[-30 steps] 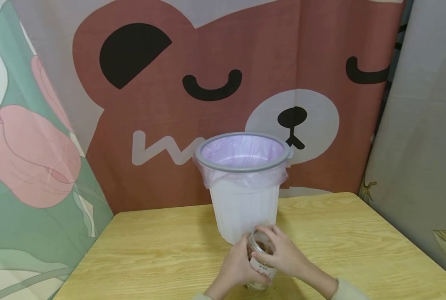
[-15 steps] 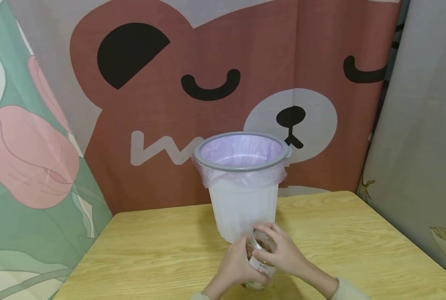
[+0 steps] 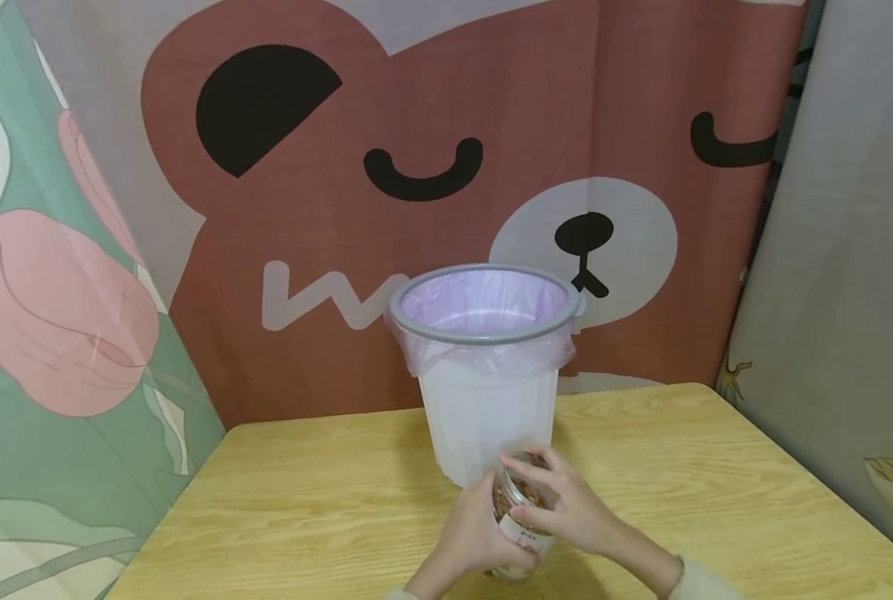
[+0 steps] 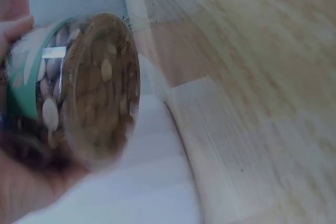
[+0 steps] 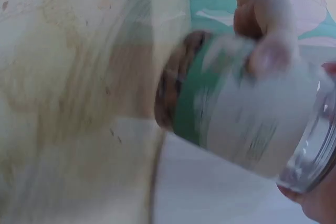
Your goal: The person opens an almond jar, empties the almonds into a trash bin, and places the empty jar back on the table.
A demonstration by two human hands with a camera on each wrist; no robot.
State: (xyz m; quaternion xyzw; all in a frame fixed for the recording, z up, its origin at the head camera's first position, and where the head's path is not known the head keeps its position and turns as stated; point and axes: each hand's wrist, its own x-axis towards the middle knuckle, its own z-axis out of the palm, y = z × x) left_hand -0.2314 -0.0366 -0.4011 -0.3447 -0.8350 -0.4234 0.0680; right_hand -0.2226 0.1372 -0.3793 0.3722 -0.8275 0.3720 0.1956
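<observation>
A clear round jar [image 3: 523, 533] of brown nuts, with a white and green label, tilts in front of the bin near the table's front. My left hand [image 3: 472, 527] grips the side of its body, the thumb lying across the label. My right hand [image 3: 577, 510] holds the top end, fingers curled over the far rim and thumb at the near rim. In the left wrist view the jar's nut-filled base [image 4: 102, 87] faces the camera. From the right wrist, the label [image 5: 247, 111] shows blurred, with the left thumb [image 5: 270, 56] pressed on it.
A white bin [image 3: 484, 408] with a grey rim ring and a purple bag liner stands right behind the hands on the wood-grain table [image 3: 304, 492]. A bear-print curtain [image 3: 304, 225] hangs behind the table, with other curtains at both sides.
My right hand's fingers have shifted round the jar's top, and more nuts show near the rim. My left hand and the jar stay in nearly the same place.
</observation>
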